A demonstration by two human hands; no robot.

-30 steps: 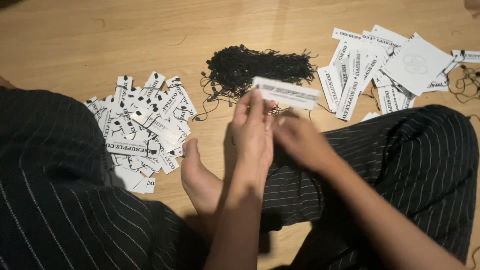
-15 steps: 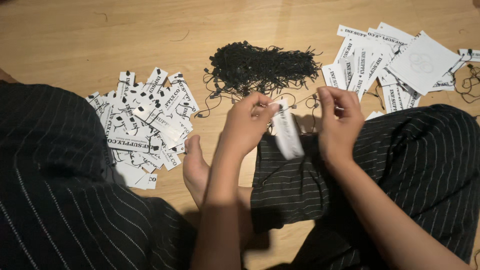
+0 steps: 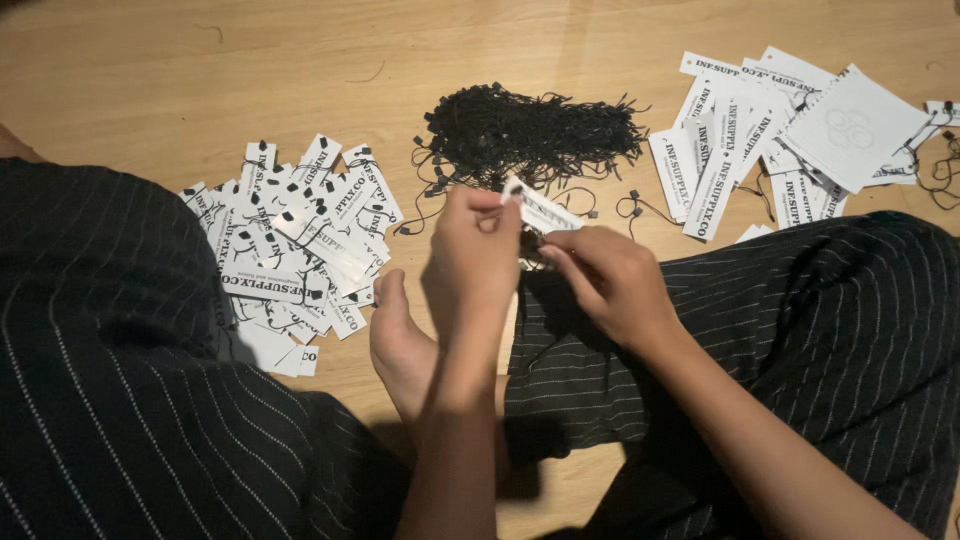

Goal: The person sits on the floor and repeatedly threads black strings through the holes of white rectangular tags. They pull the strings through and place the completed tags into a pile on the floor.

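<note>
I hold one narrow white paper tag (image 3: 540,208) between both hands above my lap. My left hand (image 3: 478,262) pinches its near-left end with the fingertips. My right hand (image 3: 612,282) grips the tag's other end, thumb on top. A tangled heap of black strings (image 3: 530,132) lies on the wooden floor just beyond the hands. A pile of white tags with black strings attached (image 3: 295,240) sits to the left. A pile of plain white tags (image 3: 745,150) lies to the right.
I sit cross-legged in dark pinstriped trousers (image 3: 120,380) with a bare foot (image 3: 400,345) under my left forearm. A larger white square card (image 3: 850,125) tops the right pile. A few loose black strings (image 3: 940,170) lie at the far right.
The hands came together again and the tag rose from hanging below my left hand to being held by both hands near the string heap.
</note>
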